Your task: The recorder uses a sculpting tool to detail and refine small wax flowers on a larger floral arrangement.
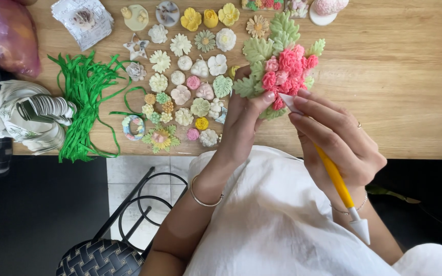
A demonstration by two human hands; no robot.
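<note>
Right hand grips yellow tool | left hand holds pink-and-green flower cluster | small flowers on counter

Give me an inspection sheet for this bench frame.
Surface: wooden table.
Job's things: pink-and-green flower cluster; yellow-handled shaping tool, white tip at the cluster.
Clutter: small moulded flowers, green ribbon strips, stack of paper tags, pink bag.
Hands: left hand holds the cluster; right hand holds the tool.
Cables: nothing seen.
Surroundings: black wire stool, tiled floor.
</note>
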